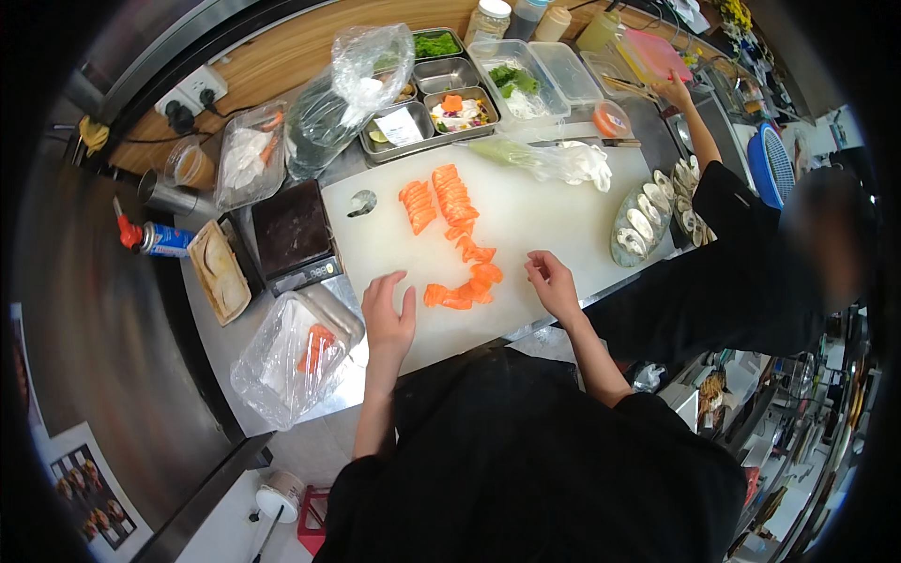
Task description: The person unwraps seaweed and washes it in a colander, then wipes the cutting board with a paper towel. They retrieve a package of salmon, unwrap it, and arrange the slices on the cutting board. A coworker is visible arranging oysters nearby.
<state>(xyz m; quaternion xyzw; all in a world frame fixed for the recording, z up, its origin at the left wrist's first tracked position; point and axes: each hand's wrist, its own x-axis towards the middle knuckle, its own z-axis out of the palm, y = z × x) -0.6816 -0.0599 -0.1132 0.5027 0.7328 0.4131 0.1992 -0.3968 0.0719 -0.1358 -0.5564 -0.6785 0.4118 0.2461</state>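
Note:
Sliced salmon lies on a white cutting board (563, 211) in front of me. A short row of slices (418, 207) sits beside a longer row (454, 195), and a curved, looser line of slices (482, 278) trails toward me. My left hand (389, 310) is over the board's near left part, fingers apart and holding nothing, close to the end of the loose line. To the right of the slices is my right hand (552, 281), fingers bent, with nothing visible in it. Whether its thumb and fingertips touch is hard to tell.
Left are a digital scale (292, 229), a plastic-wrapped tray (285, 373) with salmon, and a torch canister (165, 239). Behind the board, a knife (584, 143) lies near a plastic piping bag (521, 156) and metal ingredient trays (461, 112). At right, a co-worker's hand (674, 90) reaches past plated oysters (642, 218).

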